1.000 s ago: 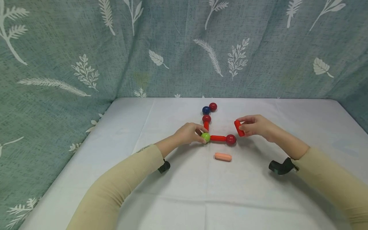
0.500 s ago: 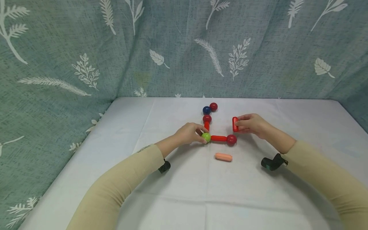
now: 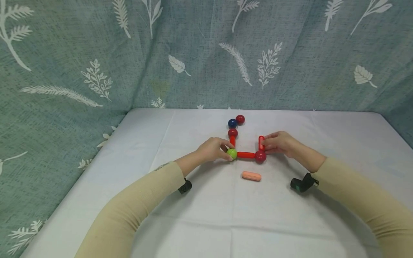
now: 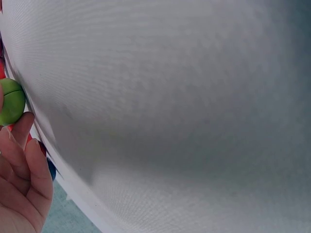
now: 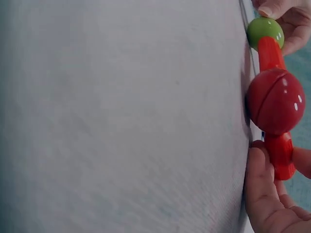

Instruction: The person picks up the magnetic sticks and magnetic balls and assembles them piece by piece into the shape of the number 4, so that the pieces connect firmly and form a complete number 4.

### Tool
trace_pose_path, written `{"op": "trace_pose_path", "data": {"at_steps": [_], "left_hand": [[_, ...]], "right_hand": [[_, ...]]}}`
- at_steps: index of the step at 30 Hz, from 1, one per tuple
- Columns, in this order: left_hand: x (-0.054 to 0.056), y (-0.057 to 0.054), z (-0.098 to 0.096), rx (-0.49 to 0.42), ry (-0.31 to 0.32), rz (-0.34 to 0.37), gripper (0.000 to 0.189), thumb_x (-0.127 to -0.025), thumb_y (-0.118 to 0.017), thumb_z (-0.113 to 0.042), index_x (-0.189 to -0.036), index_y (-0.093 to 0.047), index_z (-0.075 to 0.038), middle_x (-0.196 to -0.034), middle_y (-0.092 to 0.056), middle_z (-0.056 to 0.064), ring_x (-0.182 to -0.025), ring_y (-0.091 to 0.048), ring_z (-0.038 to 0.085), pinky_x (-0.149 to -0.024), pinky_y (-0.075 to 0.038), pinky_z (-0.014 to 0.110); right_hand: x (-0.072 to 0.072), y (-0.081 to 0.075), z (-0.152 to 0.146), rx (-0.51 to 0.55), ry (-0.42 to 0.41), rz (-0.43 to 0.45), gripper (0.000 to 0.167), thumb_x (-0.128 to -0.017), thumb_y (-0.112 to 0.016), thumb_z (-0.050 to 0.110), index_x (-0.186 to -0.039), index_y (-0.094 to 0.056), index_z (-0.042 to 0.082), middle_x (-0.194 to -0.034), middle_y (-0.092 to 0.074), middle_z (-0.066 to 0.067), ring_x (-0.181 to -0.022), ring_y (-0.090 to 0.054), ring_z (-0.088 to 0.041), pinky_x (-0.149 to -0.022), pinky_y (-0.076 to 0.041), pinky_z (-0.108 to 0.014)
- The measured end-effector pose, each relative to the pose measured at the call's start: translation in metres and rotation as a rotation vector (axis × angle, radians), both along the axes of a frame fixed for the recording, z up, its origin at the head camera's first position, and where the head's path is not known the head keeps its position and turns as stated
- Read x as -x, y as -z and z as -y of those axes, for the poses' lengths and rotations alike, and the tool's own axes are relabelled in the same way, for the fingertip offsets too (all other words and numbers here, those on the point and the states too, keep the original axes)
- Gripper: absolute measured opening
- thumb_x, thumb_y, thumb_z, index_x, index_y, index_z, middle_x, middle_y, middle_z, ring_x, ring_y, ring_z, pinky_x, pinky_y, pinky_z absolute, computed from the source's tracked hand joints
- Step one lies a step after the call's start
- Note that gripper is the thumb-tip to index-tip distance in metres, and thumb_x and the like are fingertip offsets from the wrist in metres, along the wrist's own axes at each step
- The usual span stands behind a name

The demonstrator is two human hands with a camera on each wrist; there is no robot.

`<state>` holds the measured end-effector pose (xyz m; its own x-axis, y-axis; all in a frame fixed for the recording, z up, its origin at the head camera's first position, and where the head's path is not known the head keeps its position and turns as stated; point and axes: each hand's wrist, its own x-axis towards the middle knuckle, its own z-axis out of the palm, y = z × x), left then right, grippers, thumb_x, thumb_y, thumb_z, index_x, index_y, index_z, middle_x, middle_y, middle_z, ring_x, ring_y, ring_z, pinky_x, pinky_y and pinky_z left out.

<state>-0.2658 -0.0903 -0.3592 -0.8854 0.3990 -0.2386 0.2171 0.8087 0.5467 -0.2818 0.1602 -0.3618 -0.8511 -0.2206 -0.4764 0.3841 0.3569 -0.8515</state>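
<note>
My left hand [image 3: 213, 149] pinches a green ball [image 3: 232, 154] between thumb and fingers. From that ball one red rod [image 3: 232, 142] runs back to a red ball [image 3: 232, 133], and a second red rod [image 3: 246, 155] runs right to another red ball [image 3: 260, 156]. My right hand [image 3: 280, 144] pinches a third red rod [image 3: 261, 142], which points away from me. In the right wrist view the near end of this held rod [image 5: 280, 154] touches the right-hand red ball [image 5: 276, 101]. The left wrist view shows the green ball [image 4: 11, 102] at its left edge, partly cut off.
A blue ball [image 3: 232, 123] and one more red ball [image 3: 240, 119] stand at the back, close behind the rod-and-ball chain. A salmon-coloured rod [image 3: 251, 176] lies in front of it on the white tablecloth [image 3: 206, 222]. A patterned curtain [image 3: 206, 71] rises behind the table.
My right hand has moved left with its red rod, turned it from slanted to pointing away, and brought its end down to the right-hand red ball. The left hand stays on the green ball.
</note>
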Motion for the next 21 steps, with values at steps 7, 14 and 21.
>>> {"op": "trace_pose_path", "data": {"at_steps": [7,14,21], "left_hand": [[-0.0008,-0.0008,-0.0006,0.005,-0.006,0.002,0.041,-0.073,-0.077,-0.025,-0.113,-0.066,-0.020,-0.097,-0.065,0.000,-0.081,-0.054,0.014,-0.054,-0.043,0.023],[-0.0003,-0.0005,-0.0011,0.011,0.001,0.002,0.042,-0.074,-0.076,-0.026,-0.114,-0.065,-0.021,-0.098,-0.064,0.001,-0.082,-0.054,0.015,-0.055,-0.044,0.023],[-0.0006,-0.0006,-0.0005,0.023,0.003,0.003,0.042,-0.074,-0.076,-0.026,-0.115,-0.064,-0.022,-0.099,-0.064,0.001,-0.081,-0.054,0.015,-0.056,-0.043,0.023]], "right_hand": [[0.0002,0.0042,0.0013,-0.006,0.017,0.014,0.056,-0.090,-0.056,0.016,-0.134,-0.031,-0.008,-0.112,-0.051,-0.014,-0.076,-0.059,-0.009,-0.080,-0.051,-0.029],[0.0002,0.0055,0.0009,0.006,-0.009,0.007,0.057,-0.091,-0.055,0.016,-0.135,-0.030,-0.008,-0.113,-0.050,-0.014,-0.079,-0.058,-0.009,-0.083,-0.050,-0.029],[-0.0013,0.0045,0.0017,0.024,-0.026,0.002,0.057,-0.090,-0.055,0.015,-0.136,-0.030,-0.008,-0.108,-0.052,-0.011,-0.077,-0.058,-0.007,-0.083,-0.050,-0.028]]}}
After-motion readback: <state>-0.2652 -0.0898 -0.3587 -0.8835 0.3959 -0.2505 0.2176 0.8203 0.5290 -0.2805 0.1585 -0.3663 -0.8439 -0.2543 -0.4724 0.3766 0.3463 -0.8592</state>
